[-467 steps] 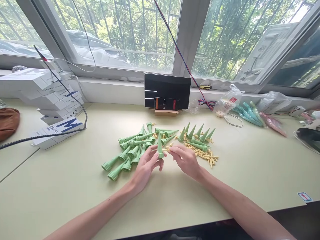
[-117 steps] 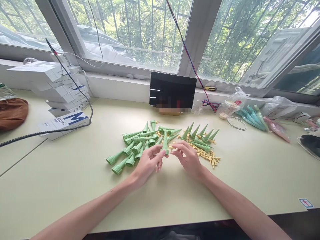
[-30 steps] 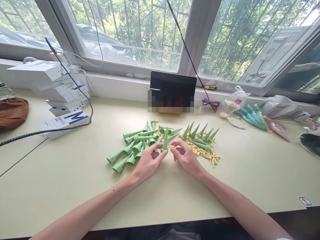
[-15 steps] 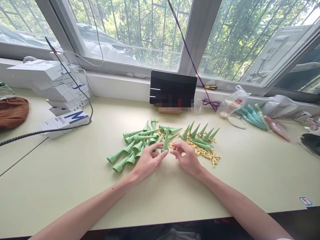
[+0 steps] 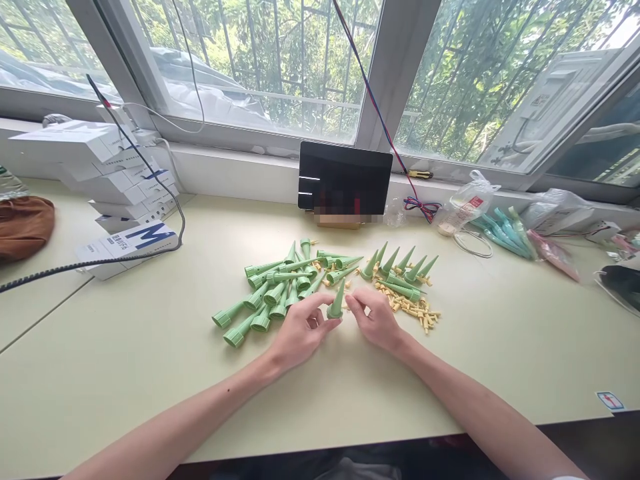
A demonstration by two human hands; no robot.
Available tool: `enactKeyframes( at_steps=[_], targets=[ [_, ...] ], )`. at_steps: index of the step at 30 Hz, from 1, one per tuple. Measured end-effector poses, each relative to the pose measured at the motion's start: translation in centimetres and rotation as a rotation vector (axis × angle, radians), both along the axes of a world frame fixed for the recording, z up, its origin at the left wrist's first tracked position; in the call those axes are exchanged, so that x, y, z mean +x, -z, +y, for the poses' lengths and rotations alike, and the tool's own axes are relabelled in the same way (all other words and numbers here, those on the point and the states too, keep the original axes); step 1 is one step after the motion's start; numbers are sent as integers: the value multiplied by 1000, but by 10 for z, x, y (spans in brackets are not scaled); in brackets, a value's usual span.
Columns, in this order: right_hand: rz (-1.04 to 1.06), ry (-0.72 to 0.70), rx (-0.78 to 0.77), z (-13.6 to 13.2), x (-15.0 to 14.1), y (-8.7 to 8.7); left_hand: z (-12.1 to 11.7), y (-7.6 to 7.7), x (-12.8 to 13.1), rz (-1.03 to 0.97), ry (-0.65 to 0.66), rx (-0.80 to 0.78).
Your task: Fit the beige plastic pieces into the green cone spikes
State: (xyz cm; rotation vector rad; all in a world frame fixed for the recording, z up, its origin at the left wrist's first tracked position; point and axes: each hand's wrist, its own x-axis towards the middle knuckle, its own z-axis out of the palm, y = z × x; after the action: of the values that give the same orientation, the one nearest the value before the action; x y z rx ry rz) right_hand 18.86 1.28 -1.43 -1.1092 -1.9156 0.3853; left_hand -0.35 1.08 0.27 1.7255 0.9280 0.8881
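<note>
My left hand (image 5: 303, 330) is closed around the base of a green plastic plant watering spike (image 5: 337, 303), held point up and leaning slightly right. Just right of it, my right hand (image 5: 375, 317) is closed in a pinch. A little of a small yellow plastic valve (image 5: 345, 307) shows between the spike and my right fingertips, which largely hide it. To the left lies a pile of green spikes (image 5: 275, 293), many with open ends facing me. Several spikes (image 5: 390, 261) stand upright at the right, with yellow pieces at their bases. Loose yellow valves (image 5: 413, 309) lie in a heap beyond my right hand.
A black tablet (image 5: 345, 177) stands at the back on a cardboard support (image 5: 340, 221), partly blurred. White boxes (image 5: 125, 193) are stacked at the left, with a black cable (image 5: 100, 268) crossing in front. Plastic bags (image 5: 465, 203) and turquoise packages (image 5: 507, 233) lie at the back right.
Over the last half second the held spike has come slightly lower and nearer and tilted to the right. Earlier, more of the yellow valve showed between my right fingers and the spike.
</note>
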Motion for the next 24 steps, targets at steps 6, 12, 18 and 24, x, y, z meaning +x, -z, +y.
enactKeyframes(
  at_steps=[6,12,18,24],
  targets=[
    [-11,-4,-24,-1,-1,-2,-1,1,1,47,-9,117],
    [62,39,-81,0,-2,-3,-3,-6,3,77,-73,82],
    [118,-38,-106,-1,-2,-8,-1,-5,0,55,-150,-154],
    [97,-83,-106,2,0,-3,-1,-4,-1,-14,-127,-264]
  ],
)
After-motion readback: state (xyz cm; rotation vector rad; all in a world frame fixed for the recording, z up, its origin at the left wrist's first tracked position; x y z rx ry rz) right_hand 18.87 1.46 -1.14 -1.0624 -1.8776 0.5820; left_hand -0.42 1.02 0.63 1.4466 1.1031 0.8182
